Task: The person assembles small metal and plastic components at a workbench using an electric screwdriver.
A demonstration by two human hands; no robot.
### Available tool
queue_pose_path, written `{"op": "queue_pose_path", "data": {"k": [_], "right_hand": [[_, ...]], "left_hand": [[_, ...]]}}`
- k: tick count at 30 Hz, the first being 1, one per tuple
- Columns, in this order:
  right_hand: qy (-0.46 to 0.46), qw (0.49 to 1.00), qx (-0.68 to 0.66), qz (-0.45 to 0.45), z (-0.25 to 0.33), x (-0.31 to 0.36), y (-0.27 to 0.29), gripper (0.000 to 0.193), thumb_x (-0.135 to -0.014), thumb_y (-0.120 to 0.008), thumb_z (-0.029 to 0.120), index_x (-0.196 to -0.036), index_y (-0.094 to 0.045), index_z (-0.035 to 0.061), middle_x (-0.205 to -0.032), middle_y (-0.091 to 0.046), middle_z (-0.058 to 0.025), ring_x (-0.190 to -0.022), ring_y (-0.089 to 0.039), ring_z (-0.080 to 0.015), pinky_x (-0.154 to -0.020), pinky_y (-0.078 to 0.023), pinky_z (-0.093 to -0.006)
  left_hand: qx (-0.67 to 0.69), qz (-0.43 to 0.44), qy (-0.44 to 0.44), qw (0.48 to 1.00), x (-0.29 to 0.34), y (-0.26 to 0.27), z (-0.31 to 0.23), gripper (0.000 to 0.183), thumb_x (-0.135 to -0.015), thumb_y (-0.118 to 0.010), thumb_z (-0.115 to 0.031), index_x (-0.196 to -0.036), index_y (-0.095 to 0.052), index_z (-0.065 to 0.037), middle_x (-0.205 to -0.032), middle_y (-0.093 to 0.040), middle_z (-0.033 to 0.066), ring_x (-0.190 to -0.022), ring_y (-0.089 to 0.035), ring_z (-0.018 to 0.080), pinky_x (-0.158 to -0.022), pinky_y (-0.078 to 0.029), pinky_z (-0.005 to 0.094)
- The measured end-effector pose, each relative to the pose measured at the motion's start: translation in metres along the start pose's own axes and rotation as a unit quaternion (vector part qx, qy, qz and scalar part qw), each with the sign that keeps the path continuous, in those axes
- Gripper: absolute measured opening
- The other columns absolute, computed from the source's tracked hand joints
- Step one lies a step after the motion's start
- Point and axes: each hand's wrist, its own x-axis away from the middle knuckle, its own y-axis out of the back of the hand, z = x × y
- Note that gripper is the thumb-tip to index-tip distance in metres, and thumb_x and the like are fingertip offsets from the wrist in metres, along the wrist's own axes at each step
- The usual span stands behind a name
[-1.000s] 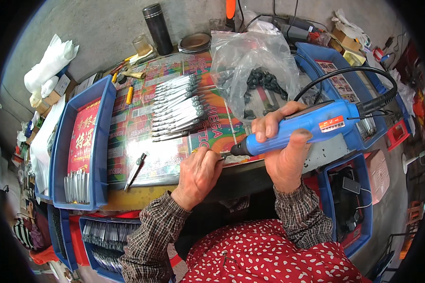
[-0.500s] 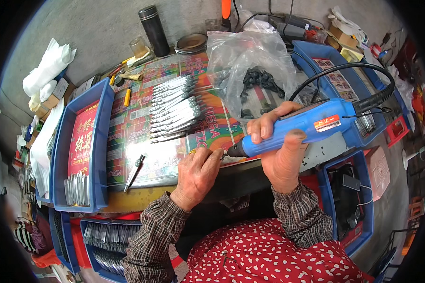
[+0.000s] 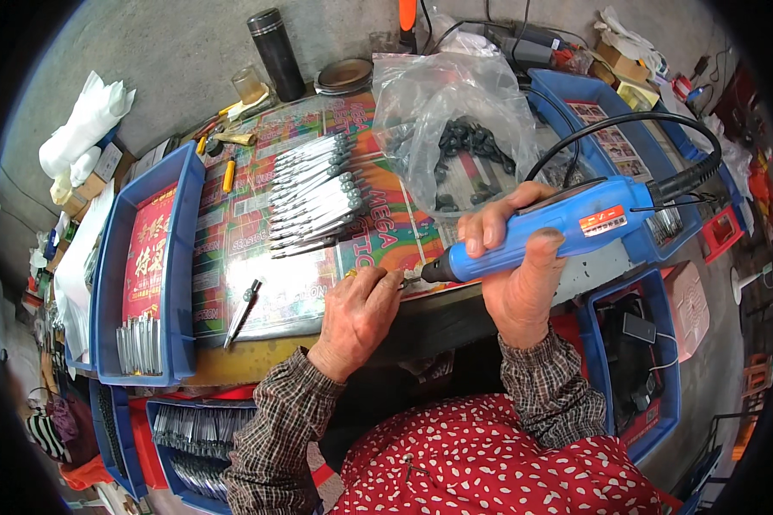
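Note:
My right hand (image 3: 524, 287) is wrapped round a blue electric screwdriver (image 3: 567, 225), which points left with a black cable at its rear. Its dark nose is close to my left hand (image 3: 357, 314), and a short length of thin bit shows between them. The thumb and fingers of my left hand are pinched together; what they hold is mostly hidden. Beyond that hand lies a pile of slim silver rods (image 3: 313, 202) with dark pointed ends and rounded grey ends. A single similar rod (image 3: 243, 314) lies apart, near the table's front edge.
A clear plastic bag (image 3: 404, 94) with black parts (image 3: 472, 142) lies behind the screwdriver. Blue bins stand left (image 3: 193, 180) and right (image 3: 567, 86); others sit below the table (image 3: 674, 378). A black flask (image 3: 276, 56) stands at the back.
The screwdriver has shifted slightly right, away from my left hand, so more of its bit shows. My left hand stays pinched in nearly the same place.

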Motion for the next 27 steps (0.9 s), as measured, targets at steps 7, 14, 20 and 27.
{"op": "queue_pose_path", "data": {"k": [7, 14, 20, 27], "right_hand": [[-0.005, 1.000, 0.007, -0.008, 0.0018, 0.0021, 0.0024, 0.048, -0.073, -0.071, 0.033, -0.098, -0.043, 0.0039, -0.069, -0.049, -0.0076, -0.064, -0.050, -0.0178, -0.062, -0.043, -0.0320], [-0.003, 1.000, 0.015, -0.007, 0.0046, 0.0031, 0.0035, 0.047, -0.074, -0.070, 0.034, -0.098, -0.043, 0.0038, -0.070, -0.050, -0.0080, -0.063, -0.050, -0.0178, -0.061, -0.043, -0.0314], [0.000, 1.000, 0.020, -0.003, 0.0055, 0.0051, 0.0016, 0.045, -0.075, -0.069, 0.032, -0.098, -0.042, 0.0039, -0.069, -0.050, -0.0078, -0.063, -0.050, -0.0177, -0.060, -0.044, -0.0313], [-0.008, 1.000, 0.020, 0.006, 0.0083, 0.0075, -0.0011, 0.043, -0.076, -0.068, 0.031, -0.097, -0.042, 0.0042, -0.069, -0.050, -0.0072, -0.064, -0.050, -0.0180, -0.062, -0.044, -0.0316]], "left_hand": [[-0.017, 0.006, -0.004, 1.000, 0.0020, 0.0014, -0.0004, 0.026, -0.066, -0.067, 0.001, -0.090, -0.060, -0.003, -0.078, -0.056, 0.0081, -0.066, -0.058, 0.0234, -0.056, -0.048, 0.0320], [0.008, -0.011, 0.012, 1.000, 0.0025, -0.0018, 0.0009, 0.026, -0.066, -0.067, 0.001, -0.090, -0.060, -0.003, -0.078, -0.057, 0.0091, -0.067, -0.058, 0.0242, -0.057, -0.048, 0.0321], [-0.009, 0.014, 0.021, 1.000, 0.0016, -0.0003, -0.0009, 0.025, -0.066, -0.067, 0.000, -0.089, -0.060, -0.003, -0.078, -0.057, 0.0093, -0.067, -0.058, 0.0251, -0.057, -0.048, 0.0324], [-0.006, 0.013, 0.018, 1.000, 0.0028, 0.0009, -0.0015, 0.025, -0.066, -0.067, 0.000, -0.089, -0.060, -0.003, -0.078, -0.057, 0.0097, -0.066, -0.058, 0.0250, -0.056, -0.048, 0.0326]]}}
